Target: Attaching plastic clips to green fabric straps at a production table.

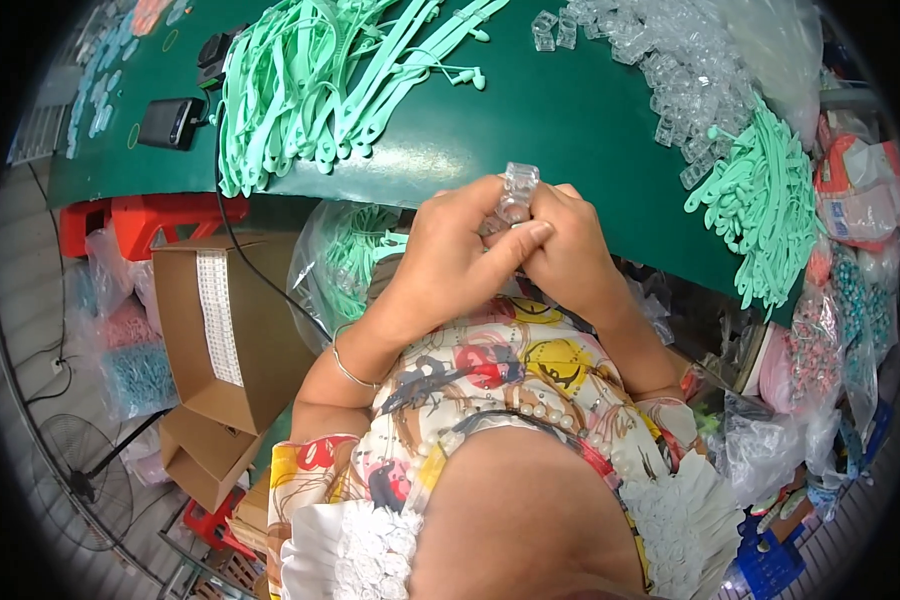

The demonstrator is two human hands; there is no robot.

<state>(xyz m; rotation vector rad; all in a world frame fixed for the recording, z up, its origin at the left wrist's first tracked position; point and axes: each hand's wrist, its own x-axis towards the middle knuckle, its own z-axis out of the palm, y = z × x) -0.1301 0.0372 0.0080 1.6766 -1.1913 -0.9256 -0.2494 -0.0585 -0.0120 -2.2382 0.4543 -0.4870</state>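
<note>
My left hand (452,245) and my right hand (576,240) meet at the near edge of the green table (450,135). Between them they grip small clear plastic pieces (519,182), one of which sticks up above the fingers. They look like the clear blocky pieces (685,75) heaped at the far right. My left thumb crosses toward the right hand, and the fingers of both hands are curled closed. How many pieces they hold is hidden.
Mint-green straps (300,90) lie in a large pile at far left, with another strap bundle (765,205) at the right edge. A black box-shaped device (170,122) with a cable sits left. Cardboard boxes (270,330), a fan (82,485) and bagged parts (815,345) stand around me.
</note>
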